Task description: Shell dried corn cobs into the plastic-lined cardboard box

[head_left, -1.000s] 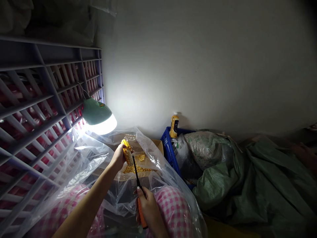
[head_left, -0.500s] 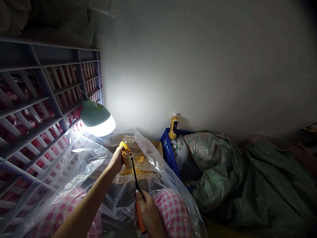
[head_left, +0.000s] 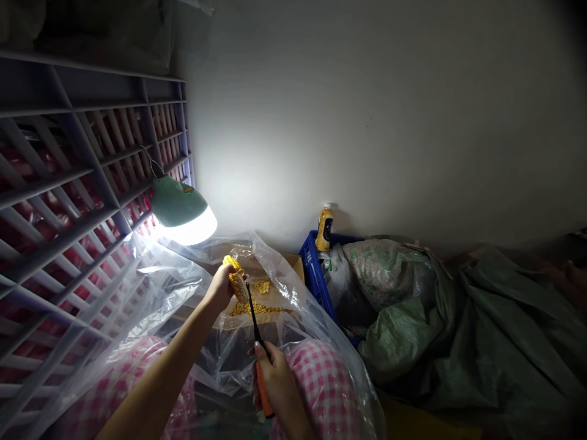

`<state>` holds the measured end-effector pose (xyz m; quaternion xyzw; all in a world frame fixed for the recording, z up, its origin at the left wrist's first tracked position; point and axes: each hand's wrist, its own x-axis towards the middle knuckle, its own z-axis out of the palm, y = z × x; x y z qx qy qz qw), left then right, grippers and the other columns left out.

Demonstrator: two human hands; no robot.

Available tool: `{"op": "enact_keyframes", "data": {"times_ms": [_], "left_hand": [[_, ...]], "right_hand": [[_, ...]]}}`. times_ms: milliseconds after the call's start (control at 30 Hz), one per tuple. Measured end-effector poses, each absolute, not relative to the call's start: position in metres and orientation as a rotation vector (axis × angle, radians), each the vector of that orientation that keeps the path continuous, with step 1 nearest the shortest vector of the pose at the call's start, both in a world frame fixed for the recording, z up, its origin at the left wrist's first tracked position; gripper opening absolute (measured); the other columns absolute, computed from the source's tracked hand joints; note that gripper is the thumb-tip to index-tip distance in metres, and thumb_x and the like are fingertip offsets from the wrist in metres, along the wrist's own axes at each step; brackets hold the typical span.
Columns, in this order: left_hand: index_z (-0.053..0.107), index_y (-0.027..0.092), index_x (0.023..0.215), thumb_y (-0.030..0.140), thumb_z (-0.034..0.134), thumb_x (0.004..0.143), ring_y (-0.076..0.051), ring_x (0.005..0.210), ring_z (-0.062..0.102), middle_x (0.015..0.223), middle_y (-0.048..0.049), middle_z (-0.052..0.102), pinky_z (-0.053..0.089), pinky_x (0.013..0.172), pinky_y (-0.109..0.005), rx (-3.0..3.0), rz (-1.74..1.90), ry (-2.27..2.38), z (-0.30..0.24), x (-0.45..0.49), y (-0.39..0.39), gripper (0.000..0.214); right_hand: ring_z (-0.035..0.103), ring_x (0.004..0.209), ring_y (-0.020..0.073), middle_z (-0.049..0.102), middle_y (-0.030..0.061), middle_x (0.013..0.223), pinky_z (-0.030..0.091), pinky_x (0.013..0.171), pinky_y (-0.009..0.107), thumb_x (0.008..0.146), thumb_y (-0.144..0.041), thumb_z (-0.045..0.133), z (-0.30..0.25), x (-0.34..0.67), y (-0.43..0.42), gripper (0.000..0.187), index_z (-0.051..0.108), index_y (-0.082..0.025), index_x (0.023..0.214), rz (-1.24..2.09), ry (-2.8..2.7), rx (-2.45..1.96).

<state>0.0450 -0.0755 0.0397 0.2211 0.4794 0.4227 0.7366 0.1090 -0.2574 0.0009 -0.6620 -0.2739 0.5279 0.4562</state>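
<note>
Above the kernels [head_left: 254, 310] in the box [head_left: 296, 265], held the cob [head_left: 236, 285] in the left hand [head_left: 222, 286], closed around it from the left side; in the right hand [head_left: 276, 371], held the tool [head_left: 253, 319] low down, in a closed grip about its orange handle. Against half a second earlier, saw hardly any change: only a slight shift of the whole view, lamp [head_left: 182, 208] and bottle [head_left: 324, 229] included. Kept the tool's tip by the cob's lower, paler side; judged work there as still under way, with little gained in that span. Could not tell contact from a narrow gap. Pointed the cob's yellow end up and slightly left, its paler end down toward the kernels; slanted its long axis roughly in line with the tool's shaft.
</note>
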Motion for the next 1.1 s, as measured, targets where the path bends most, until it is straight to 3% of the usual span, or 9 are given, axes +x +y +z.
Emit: {"op": "enact_keyframes", "data": {"times_ms": [433, 633, 767, 933, 1100], "left_hand": [[0.041, 0.018, 0.081, 0.005, 0.042, 0.052, -0.014, 0.050, 0.058, 0.063, 0.0023, 0.049, 0.046, 0.048, -0.025, 0.492, 0.946, 1.068, 0.036, 0.045, -0.074, 0.031], [0.041, 0.019, 0.085, 0.013, 0.041, 0.063, -0.015, 0.051, 0.057, 0.065, 0.0010, 0.050, 0.044, 0.047, -0.026, 0.544, 0.945, 1.092, 0.035, 0.044, -0.073, 0.022], [0.044, 0.021, 0.092, 0.013, 0.043, 0.067, -0.015, 0.058, 0.054, 0.070, 0.0011, 0.050, 0.043, 0.051, -0.025, 0.800, 1.119, 1.100, 0.031, 0.043, -0.074, 0.026], [0.053, 0.021, 0.097, 0.003, 0.047, 0.062, -0.014, 0.078, 0.048, 0.087, 0.0000, 0.052, 0.041, 0.066, -0.021, 1.067, 1.390, 1.047, 0.038, 0.042, -0.075, 0.040], [0.053, 0.019, 0.099, 0.005, 0.046, 0.063, -0.014, 0.076, 0.048, 0.086, -0.0006, 0.054, 0.041, 0.065, -0.021, 1.067, 1.248, 0.889, 0.044, 0.041, -0.076, 0.039]], "right_hand": [[0.036, 0.028, 0.0049, 0.038, -0.0086, 0.047, 0.030, 0.026, 0.016, 0.071, -0.066, 0.044, 0.000, 0.108, -0.258, 0.052, 0.051, -0.015, 0.080, 1.310, -0.671, -1.613], [0.036, 0.028, 0.0052, 0.038, -0.0089, 0.046, 0.031, 0.026, 0.017, 0.069, -0.069, 0.044, -0.001, 0.108, -0.258, 0.055, 0.051, -0.016, 0.081, 1.320, -0.665, -1.624], [0.035, 0.028, 0.0050, 0.040, -0.0084, 0.048, 0.030, 0.026, 0.017, 0.067, -0.070, 0.045, -0.003, 0.107, -0.258, 0.057, 0.052, -0.016, 0.082, 1.335, -0.654, -1.603], [0.037, 0.028, 0.0055, 0.041, -0.0077, 0.049, 0.028, 0.025, 0.018, 0.064, -0.073, 0.045, -0.007, 0.107, -0.257, 0.062, 0.053, -0.016, 0.084, 1.326, -0.615, -1.598], [0.036, 0.028, 0.0047, 0.040, -0.0083, 0.048, 0.028, 0.026, 0.017, 0.065, -0.071, 0.046, 0.001, 0.106, -0.256, 0.056, 0.051, -0.017, 0.078, 1.247, -0.640, -1.547]]}}
